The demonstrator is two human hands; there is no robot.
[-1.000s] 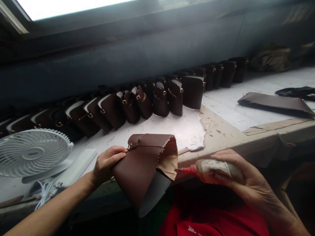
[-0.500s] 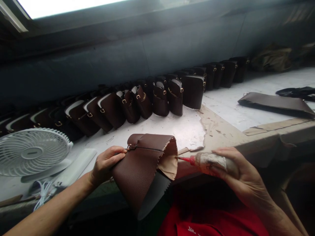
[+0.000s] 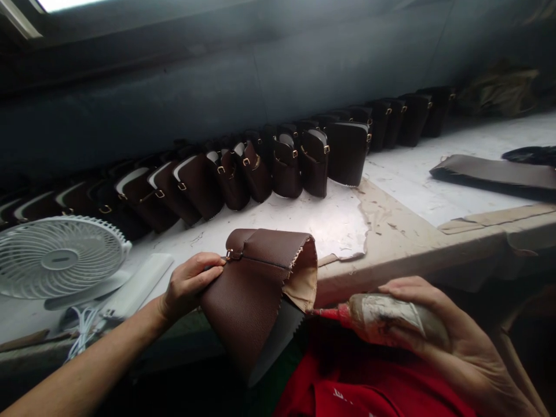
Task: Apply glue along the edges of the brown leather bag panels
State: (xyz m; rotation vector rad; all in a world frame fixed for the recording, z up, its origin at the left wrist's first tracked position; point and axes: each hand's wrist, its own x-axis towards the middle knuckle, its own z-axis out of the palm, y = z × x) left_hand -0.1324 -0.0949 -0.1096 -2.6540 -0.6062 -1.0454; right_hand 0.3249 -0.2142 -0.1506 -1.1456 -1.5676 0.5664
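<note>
A brown leather piece (image 3: 252, 289), curved into an open tube with jagged edges and a small metal buckle, hangs in front of the table edge. My left hand (image 3: 193, 284) pinches its left side near the buckle. Inside its right opening a beige lining (image 3: 303, 284) shows. My right hand (image 3: 443, 330) is wrapped round a squeeze bottle (image 3: 382, 318) with a pale, stained label. The bottle lies nearly level, and its red nozzle (image 3: 332, 313) points left, its tip at the lower corner of the lining.
Dark leather pieces with buckles (image 3: 195, 188) stand in rows along the wall. A white fan (image 3: 61, 260) and a white oblong device (image 3: 139, 286) with a cable are at the left. A flat dark leather piece (image 3: 490, 174) lies on the table (image 3: 391, 243) at the right.
The bottle in my right hand has moved down along the lining's edge, from its middle to its lower corner. My left hand keeps its hold; the view has shifted slightly.
</note>
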